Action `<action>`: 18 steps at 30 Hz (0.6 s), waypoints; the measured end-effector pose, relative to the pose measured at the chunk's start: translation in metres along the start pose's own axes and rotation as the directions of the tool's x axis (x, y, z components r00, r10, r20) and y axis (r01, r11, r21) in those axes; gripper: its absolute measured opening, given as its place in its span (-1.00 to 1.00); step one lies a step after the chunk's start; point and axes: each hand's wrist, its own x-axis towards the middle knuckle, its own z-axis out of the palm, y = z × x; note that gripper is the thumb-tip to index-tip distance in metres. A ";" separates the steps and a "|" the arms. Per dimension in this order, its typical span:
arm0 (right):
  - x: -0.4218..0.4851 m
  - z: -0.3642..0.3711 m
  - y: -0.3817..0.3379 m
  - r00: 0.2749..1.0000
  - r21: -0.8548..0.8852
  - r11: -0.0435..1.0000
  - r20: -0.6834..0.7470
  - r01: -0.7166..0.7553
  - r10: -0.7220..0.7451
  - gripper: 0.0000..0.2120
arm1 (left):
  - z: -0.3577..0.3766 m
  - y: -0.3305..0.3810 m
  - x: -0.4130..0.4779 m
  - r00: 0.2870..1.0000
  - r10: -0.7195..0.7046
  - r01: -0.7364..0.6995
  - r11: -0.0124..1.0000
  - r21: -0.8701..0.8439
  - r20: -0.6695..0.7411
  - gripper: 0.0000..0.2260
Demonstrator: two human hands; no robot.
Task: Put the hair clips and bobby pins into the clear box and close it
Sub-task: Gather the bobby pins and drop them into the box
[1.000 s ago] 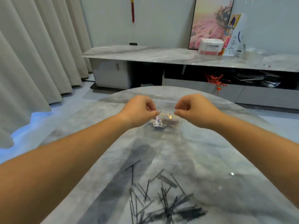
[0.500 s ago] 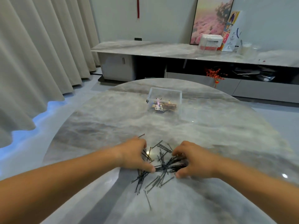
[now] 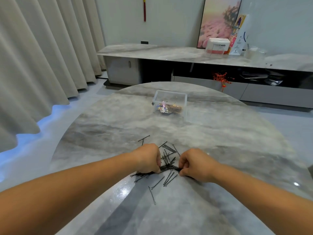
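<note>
Head view: a bundle of bobby pins (image 3: 169, 167) is pinched on the near table (image 3: 220, 141) between the curled left hand (image 3: 149, 159) and right hand (image 3: 196, 164). Hair clips (image 3: 167, 108) are seen inside the open clear box (image 3: 169, 103), farther off.

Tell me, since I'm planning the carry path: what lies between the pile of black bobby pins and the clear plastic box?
Bare grey marble table separates the bobby pins from the clear box in the head view.
</note>
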 end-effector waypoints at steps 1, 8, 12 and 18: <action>0.001 0.000 0.000 1.000 -0.007 1.000 -0.005 0.003 -0.003 -0.90 | 0.000 0.000 0.000 1.000 0.000 0.000 1.000 -0.003 0.006 -0.88; 0.003 -0.008 0.010 1.000 0.058 0.998 -0.007 -0.008 0.009 -0.95 | -0.002 -0.001 0.003 0.999 -0.015 0.017 0.997 -0.080 0.028 -0.88; 0.003 -0.016 0.018 0.998 0.192 0.980 -0.026 -0.052 0.058 -0.92 | -0.010 -0.006 0.003 1.000 -0.012 0.015 0.983 -0.185 0.020 -0.95; 0.000 -0.029 0.018 0.994 0.433 0.898 -0.035 -0.074 0.099 -0.91 | -0.034 -0.008 -0.002 0.996 -0.003 0.034 0.934 -0.357 0.085 -0.90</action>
